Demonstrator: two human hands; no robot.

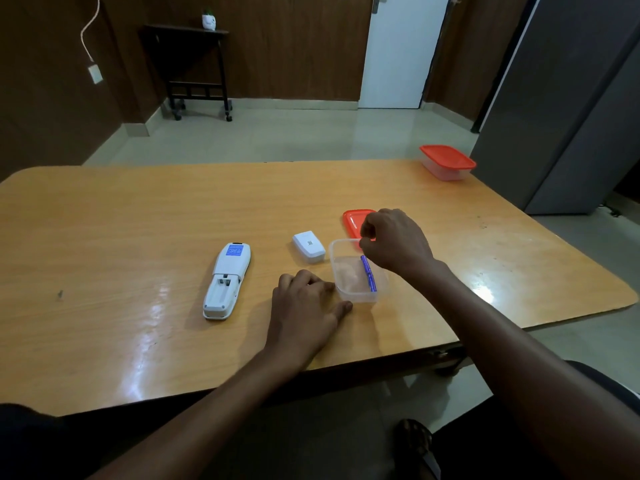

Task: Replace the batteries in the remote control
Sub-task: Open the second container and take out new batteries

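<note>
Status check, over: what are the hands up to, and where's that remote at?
Left hand flat on table, steadying tub. Right hand curled above tub, grip unclear. Remote face down, bay open and empty. Blue battery in tub. Nothing blocking.

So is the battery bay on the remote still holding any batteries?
No, the remote lies face down with its cover off beside it, and the open bay shows bare white slots with no batteries in them.

Red lid (354,221) partly behind right hand (394,242); grip contents, if any, hidden.
</note>
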